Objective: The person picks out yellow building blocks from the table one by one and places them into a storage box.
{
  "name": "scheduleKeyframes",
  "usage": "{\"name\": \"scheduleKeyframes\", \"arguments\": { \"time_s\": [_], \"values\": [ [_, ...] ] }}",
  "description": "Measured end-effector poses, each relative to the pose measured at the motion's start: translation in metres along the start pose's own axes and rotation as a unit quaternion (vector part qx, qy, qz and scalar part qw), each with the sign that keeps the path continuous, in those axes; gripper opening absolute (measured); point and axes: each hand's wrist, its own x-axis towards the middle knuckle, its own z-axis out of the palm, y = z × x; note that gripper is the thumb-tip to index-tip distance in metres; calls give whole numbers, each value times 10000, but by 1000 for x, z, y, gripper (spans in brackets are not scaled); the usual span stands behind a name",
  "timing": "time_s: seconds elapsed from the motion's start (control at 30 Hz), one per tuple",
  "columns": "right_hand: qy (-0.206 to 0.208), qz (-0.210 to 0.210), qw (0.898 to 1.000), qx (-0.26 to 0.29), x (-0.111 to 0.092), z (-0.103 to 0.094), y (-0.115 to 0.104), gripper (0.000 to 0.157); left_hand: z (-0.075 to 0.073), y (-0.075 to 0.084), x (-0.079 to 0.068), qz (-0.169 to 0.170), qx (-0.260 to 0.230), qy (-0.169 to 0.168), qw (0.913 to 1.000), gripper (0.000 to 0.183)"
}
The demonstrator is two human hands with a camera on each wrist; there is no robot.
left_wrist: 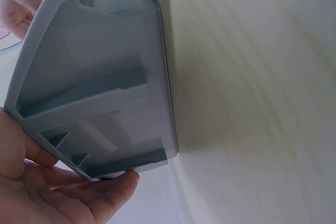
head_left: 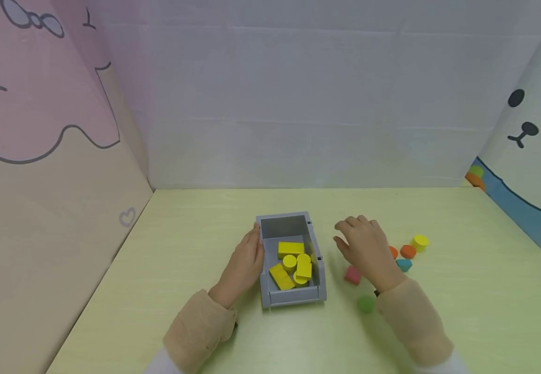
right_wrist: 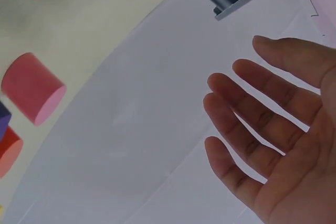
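A grey storage bin (head_left: 294,297) stands on the table with several yellow blocks (head_left: 282,277) inside, cuboids and cylinders among them. My left hand (head_left: 241,262) holds the bin's left side near the far corner. In the left wrist view, its fingers (left_wrist: 113,195) bend around the edge of the bin (left_wrist: 89,61). To the right of the bin, my right hand (head_left: 366,249) hovers with spread, slightly bent fingers and nothing in it. Beneath and beside that hand lie a pink-red block (head_left: 353,275) and a green block (head_left: 366,304).
Right of the right hand are an orange block (head_left: 408,252), a yellow cylinder (head_left: 420,242) and a blue block (head_left: 404,265). A second orange piece (head_left: 394,252) is partly hidden by the hand. A pale cloth wall (head_left: 298,130) borders the table's far edge.
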Motion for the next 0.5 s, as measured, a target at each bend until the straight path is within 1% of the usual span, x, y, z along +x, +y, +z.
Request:
{"name": "scheduleKeyframes", "arguments": {
  "time_s": [0.2, 0.5],
  "values": [
    [18, 302, 9995, 110, -1, -1, 19, 20, 0, 0, 0, -28, 14, -20, 10000, 50],
    [-254, 771, 9965, 209, -6, 2, 47, 19, -1, 1, 0, -61, -20, -49, 10000, 50]
  ]
}}
